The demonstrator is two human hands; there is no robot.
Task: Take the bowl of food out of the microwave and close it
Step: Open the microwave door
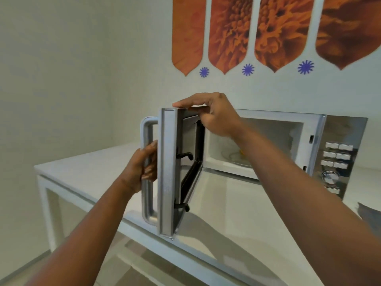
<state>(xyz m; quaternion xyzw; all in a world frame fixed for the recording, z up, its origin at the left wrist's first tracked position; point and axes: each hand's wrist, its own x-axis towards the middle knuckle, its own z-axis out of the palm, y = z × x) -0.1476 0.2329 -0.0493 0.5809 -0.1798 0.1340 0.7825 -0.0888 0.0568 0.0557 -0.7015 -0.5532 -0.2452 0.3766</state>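
Note:
A silver microwave [340,141] stands on a white table [226,213], its door [168,172] swung wide open toward me. My left hand [144,166] is wrapped around the door's vertical handle [147,203]. My right hand [210,114] grips the door's top edge, thumb on top and fingers on the inner side. Inside the white cavity a pale bowl [235,156] with something yellow in it sits on the turntable, partly hidden behind my right forearm.
The microwave's control panel [336,159] with buttons and a dial is on its right side. A wall with orange flower decals [268,32] rises behind. A grey object [371,213] lies at the table's right edge. The table's left edge drops to the floor.

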